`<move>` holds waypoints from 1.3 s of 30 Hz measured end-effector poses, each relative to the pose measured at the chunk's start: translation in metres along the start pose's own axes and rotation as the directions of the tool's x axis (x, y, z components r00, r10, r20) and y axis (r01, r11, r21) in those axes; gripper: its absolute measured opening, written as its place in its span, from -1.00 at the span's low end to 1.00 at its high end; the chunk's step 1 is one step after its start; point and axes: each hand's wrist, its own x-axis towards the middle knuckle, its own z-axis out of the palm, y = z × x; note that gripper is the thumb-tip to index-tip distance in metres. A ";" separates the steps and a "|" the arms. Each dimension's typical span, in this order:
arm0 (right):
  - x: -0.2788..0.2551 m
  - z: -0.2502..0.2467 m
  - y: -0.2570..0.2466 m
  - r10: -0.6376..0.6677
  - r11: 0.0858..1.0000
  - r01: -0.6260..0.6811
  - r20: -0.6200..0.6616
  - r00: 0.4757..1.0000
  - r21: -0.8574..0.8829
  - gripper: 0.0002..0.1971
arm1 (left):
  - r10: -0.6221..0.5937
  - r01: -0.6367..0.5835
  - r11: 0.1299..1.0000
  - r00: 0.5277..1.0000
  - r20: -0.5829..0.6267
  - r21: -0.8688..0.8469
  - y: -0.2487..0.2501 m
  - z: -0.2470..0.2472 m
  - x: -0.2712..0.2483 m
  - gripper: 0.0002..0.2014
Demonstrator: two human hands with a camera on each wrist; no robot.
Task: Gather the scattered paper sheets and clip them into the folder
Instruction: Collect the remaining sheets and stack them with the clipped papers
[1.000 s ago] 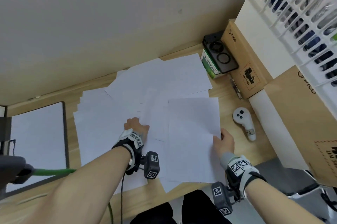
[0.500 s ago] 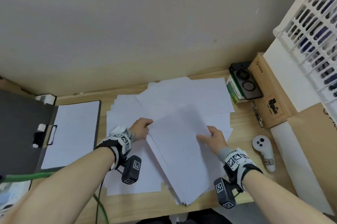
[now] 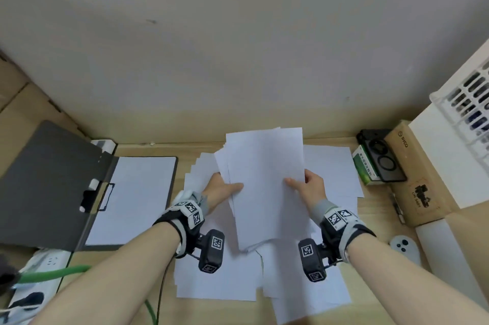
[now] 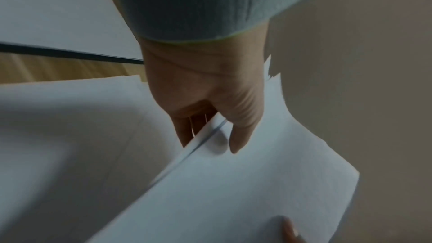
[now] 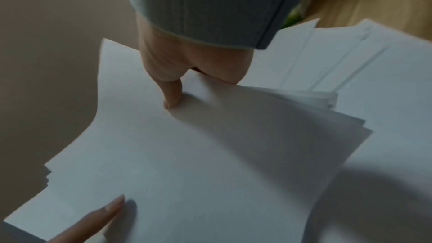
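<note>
A stack of white paper sheets (image 3: 264,181) stands tilted upright above the desk, its lower edge near the sheets below. My left hand (image 3: 225,188) grips its left edge, thumb on the front (image 4: 236,141), fingers behind. My right hand (image 3: 309,187) grips the right edge the same way, thumb on the front (image 5: 171,97). The stack's edges are uneven. More loose sheets (image 3: 219,277) lie flat on the desk under and around it. The dark grey folder (image 3: 50,184) lies open at the left, with its clip (image 3: 91,196) at the hinge and one sheet (image 3: 137,197) on its right half.
At the right stand a cardboard box (image 3: 418,173), a green box with a black case (image 3: 378,163), a white controller (image 3: 404,248) and a white basket (image 3: 471,102). A power strip and green cable (image 3: 50,271) lie at the lower left. The wall runs close behind the desk.
Both hands have lifted the gathered sheets off the desk and turned them upright from a slanted lie. The head view has swung left and up, and the open folder has come into sight.
</note>
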 end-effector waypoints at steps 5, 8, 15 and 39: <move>0.008 0.036 -0.057 -0.118 0.982 0.115 0.010 0.993 0.150 -0.76 | 0.274 -0.282 0.933 0.959 -0.067 -0.224 0.069 -0.036 -0.018 -0.74; -0.003 0.052 -0.065 -0.157 0.966 0.136 0.079 0.984 0.218 -0.70 | 0.378 -0.378 0.904 0.925 -0.041 -0.197 0.075 -0.058 -0.027 -0.66; -0.021 0.072 -0.023 -0.080 0.993 0.064 0.171 0.982 0.102 -0.68 | 0.267 -0.268 0.964 0.962 -0.061 -0.005 0.012 -0.061 -0.037 -0.61; -0.030 0.148 0.034 0.085 0.996 -0.082 0.251 0.964 -0.020 -0.91 | -0.079 0.094 0.993 0.974 -0.210 0.067 -0.066 -0.104 -0.081 -0.72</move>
